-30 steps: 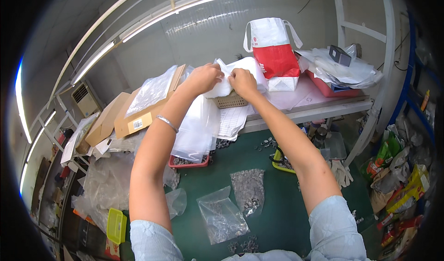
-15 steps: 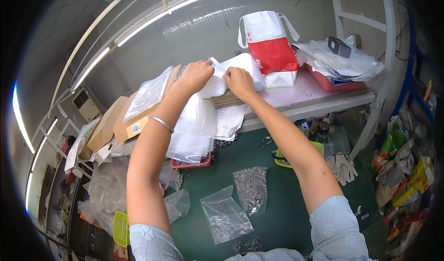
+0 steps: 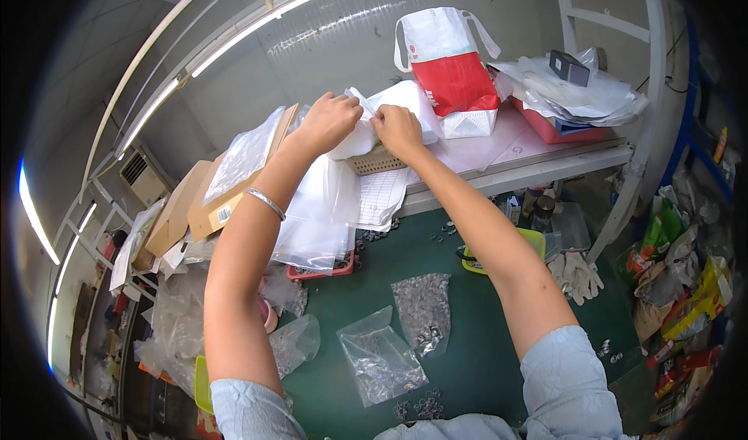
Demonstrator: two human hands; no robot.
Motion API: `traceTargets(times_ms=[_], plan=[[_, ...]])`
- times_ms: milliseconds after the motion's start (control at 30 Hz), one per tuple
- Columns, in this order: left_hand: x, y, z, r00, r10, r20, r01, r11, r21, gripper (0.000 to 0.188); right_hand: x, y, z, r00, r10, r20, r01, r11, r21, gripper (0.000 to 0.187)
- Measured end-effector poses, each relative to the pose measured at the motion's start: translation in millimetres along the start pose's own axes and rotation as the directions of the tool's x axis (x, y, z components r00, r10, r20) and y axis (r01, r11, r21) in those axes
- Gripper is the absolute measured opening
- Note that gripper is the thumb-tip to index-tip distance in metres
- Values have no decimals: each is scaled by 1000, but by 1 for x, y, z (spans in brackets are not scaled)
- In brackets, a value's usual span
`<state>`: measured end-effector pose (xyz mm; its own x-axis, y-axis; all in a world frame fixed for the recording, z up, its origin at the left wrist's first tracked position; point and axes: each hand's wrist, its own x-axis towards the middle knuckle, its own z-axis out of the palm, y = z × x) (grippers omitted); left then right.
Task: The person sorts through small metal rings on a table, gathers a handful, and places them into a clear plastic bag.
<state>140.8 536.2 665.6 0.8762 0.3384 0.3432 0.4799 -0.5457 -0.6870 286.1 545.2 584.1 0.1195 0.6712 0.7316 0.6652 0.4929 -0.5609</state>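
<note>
Both my hands reach to the raised shelf at the back, over a beige perforated basket holding thin white plastic bags. My left hand is closed on a white plastic bag at its left side. Facing it, my right hand pinches the same white bag; its fingertips are partly hidden. On the green table below lie a flat clear bag and a fuller clear bag of small grey metal parts.
A red and white carrier bag stands right of the basket, beside a red tray of plastic bags. Cardboard boxes lean at left. Under the shelf are a pink tray, a lime tray and work gloves.
My hands stay together at the white bag, with the right fingers slightly shifted. The whole view has tilted a little, so the shelf things sit slightly higher and further left.
</note>
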Motion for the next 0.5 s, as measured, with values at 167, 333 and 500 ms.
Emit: traceTargets(times_ms=[167, 333, 500], plan=[[-5, 3, 0, 994, 59, -90, -47, 991, 127, 6, 2, 1, 1, 999, 55, -4, -54, 998, 16, 16], [-15, 8, -2, 981, 51, -186, -33, 995, 97, 9, 3, 1, 1, 994, 106, 7, -106, 994, 35, 19], [-18, 8, 5, 937, -23, -349, 22, 1000, -6, 11, 5, 2, -1, 989, 142, 31, -144, 987, 77, 29]])
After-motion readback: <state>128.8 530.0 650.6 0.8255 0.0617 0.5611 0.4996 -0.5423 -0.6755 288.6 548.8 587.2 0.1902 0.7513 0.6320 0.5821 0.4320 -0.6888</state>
